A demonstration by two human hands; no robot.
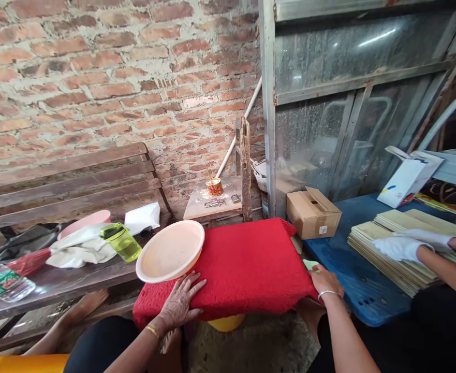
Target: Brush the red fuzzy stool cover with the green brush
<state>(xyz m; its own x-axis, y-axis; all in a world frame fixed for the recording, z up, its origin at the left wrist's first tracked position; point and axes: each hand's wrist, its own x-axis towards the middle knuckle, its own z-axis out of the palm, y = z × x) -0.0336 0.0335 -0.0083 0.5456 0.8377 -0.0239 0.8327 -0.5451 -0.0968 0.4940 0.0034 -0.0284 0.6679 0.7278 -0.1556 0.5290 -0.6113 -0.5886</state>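
My left hand (179, 301), with a gold-coloured bracelet at the wrist, lies with fingers spread on the near left part of a red cloth (247, 264). The cloth covers a small low table. Just beyond my fingertips a pale pink plastic basin (171, 251) rests on the cloth's left end. At the right edge of the cloth, my right hand (326, 282), wearing a silver bracelet, is closed on a pale green piece (310, 264). Most of that piece is hidden by my fingers, and I cannot tell its kind.
On the right, a co-worker's white-gloved hands (406, 244) rest on stacked pale boards (379, 254) on a blue table (362, 290) with a cardboard box (313, 212). Left, a wooden bench (96, 274) holds a green bottle (122, 241) and cloths. A yellow object (228, 323) shows underneath.
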